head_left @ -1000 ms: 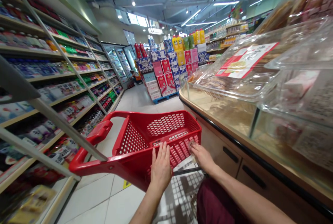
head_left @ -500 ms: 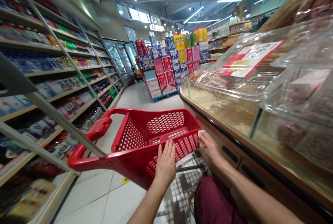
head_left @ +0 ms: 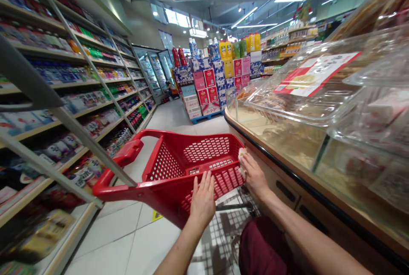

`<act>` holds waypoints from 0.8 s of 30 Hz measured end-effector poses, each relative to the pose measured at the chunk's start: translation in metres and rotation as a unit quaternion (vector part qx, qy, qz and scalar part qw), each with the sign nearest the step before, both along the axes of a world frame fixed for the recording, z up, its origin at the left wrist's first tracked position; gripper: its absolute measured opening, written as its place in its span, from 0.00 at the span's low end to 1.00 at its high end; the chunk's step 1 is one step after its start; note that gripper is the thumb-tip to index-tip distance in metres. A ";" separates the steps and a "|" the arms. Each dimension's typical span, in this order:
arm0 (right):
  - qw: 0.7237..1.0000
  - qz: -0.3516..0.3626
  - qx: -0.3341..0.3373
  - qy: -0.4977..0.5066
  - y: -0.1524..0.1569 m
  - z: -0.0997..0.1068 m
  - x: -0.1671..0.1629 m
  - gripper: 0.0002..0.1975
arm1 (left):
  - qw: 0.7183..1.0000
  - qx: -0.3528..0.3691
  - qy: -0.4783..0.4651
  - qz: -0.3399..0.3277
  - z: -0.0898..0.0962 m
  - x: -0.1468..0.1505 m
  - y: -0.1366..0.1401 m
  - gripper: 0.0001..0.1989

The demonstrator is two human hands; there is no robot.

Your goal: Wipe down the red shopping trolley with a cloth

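A red plastic shopping cart (head_left: pixel 169 192) with perforated basket walls stands in front of me, its handle toward the left. No goods show inside the basket. My left hand (head_left: pixel 203 202) rests against the cart's near side, fingers stretched out with the tips by the rim. At the basket's right corner, my right hand (head_left: pixel 254 177) presses a crumpled white cloth or wipe (head_left: pixel 242 156) against the rim and outer wall. The fingers partly cover the cloth.
To the right runs a glass-edged display counter (head_left: pixel 275 147) with clear plastic food boxes (head_left: pixel 306 92). Drink shelves (head_left: pixel 92 83) line the left. Boxes and bottles (head_left: pixel 207 87) are stacked on a blue pallet ahead. A person (head_left: pixel 172 90) is low near the fridges.
My right hand has moved slightly left and up along the basket's corner with the cloth, more of which now shows. The left hand stays on the side. The view has shifted slightly.
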State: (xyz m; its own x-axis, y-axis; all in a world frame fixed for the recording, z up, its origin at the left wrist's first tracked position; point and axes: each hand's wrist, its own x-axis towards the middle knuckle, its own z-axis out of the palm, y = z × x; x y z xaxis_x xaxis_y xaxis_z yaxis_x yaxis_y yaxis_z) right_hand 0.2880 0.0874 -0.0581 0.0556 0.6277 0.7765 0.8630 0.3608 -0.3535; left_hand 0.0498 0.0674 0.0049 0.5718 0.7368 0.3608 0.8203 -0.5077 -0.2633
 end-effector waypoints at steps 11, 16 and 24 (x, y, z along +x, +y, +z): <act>0.992 0.099 0.049 -0.057 -0.010 0.025 -0.068 0.22 | 0.999 -0.004 -0.021 0.029 0.006 -0.023 -0.010 0.31; 0.983 0.138 0.021 -0.120 -0.018 0.012 -0.085 0.22 | 0.998 0.006 -0.029 0.056 0.012 -0.039 -0.014 0.29; 0.977 0.161 0.043 -0.136 -0.016 0.025 -0.115 0.21 | 0.995 0.013 -0.049 0.081 0.021 -0.059 -0.022 0.28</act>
